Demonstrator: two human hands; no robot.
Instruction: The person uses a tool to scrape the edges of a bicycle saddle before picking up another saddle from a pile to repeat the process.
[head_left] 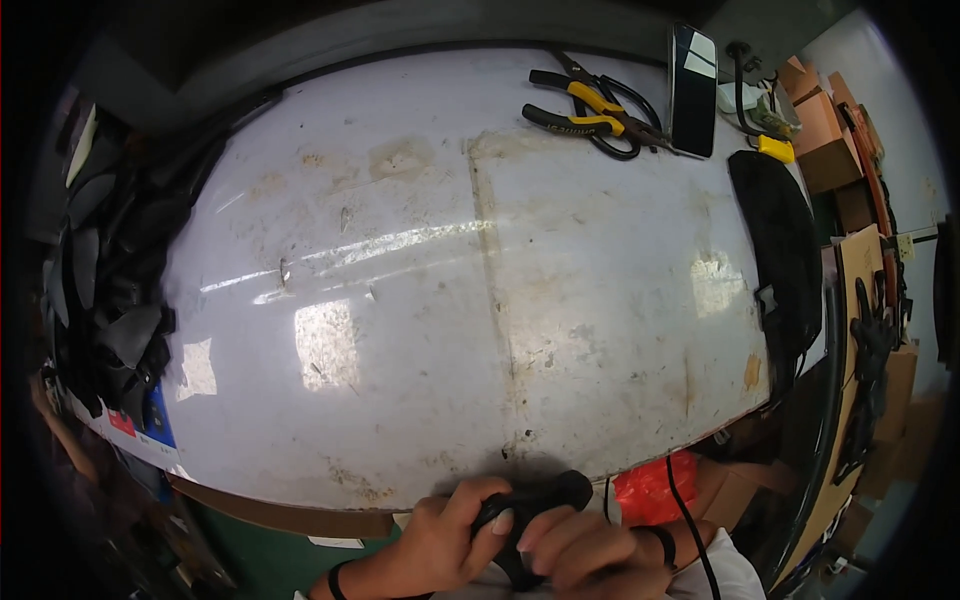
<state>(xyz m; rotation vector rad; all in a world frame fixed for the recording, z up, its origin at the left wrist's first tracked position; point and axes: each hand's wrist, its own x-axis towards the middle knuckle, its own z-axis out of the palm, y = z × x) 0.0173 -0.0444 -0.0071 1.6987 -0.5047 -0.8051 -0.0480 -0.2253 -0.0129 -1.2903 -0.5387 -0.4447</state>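
At the near edge of the white table (420,290), both hands hold one soft-looking black piece (567,490), whose exact kind I cannot make out. My left hand (455,535) grips it with the thumb pressed on top and the fingers curled round. My right hand (590,548) is closed on its other side, fingers bent in. One rounded end sticks up between and above the hands, and a lower part hangs down between them. The fingers hide much of its middle.
Pliers with yellow-black handles (575,122), black-handled scissors (640,95) and a phone (692,100) lie at the far right. A black pouch (780,250) is along the right edge. Black pieces (130,230) pile up left. A red plastic bag (655,490) sits below the table edge.
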